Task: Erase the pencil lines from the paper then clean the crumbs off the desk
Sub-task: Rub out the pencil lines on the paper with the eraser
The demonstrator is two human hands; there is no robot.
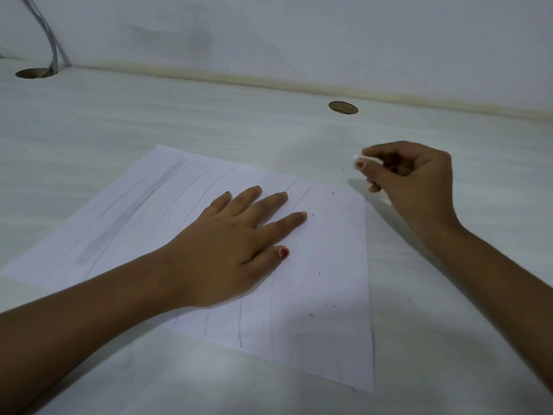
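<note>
A white sheet of paper (pixel 323 295) lies on the desk, crossed by faint pencil lines and a shaded grey bar near its left side. My left hand (pixel 233 244) lies flat on the middle of the sheet, fingers spread and straight, pressing it down. My right hand (pixel 416 181) hovers just off the paper's upper right corner, fingers curled, pinching a small white eraser (pixel 366 160) between thumb and fingertips. Dark eraser crumbs (pixel 319 274) are scattered over the right part of the sheet and on the desk beside it.
The pale desk top (pixel 179 115) runs back to a white wall. Two round cable holes sit in it, one at the far left (pixel 36 73) with grey cables (pixel 51 40) rising from it, one at the back centre (pixel 343 107).
</note>
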